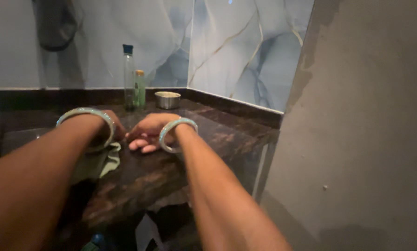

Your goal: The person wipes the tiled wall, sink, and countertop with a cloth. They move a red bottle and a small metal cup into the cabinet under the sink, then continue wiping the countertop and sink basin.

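A crumpled green cloth [99, 162] lies near the front edge of the dark marbled stone counter [227, 135], bunched with no clear long axis, its loose end trailing toward that edge. The counter meets pale blue veined wall tiles [245, 51]; a grey plaster wall [366, 130] stands to the right. At the back edge stand a tall clear bottle [129, 76], a small green bottle [139, 88] and a steel bowl [167, 99]. The left hand [111, 125] rests on the cloth's far end, mostly hidden, so I cannot tell its grasp. The right hand [145, 132] lies just beside the cloth, fingers loosely curled, holding nothing visible.

tall clear bottle [129, 76], small green bottle [139, 88], by back wall
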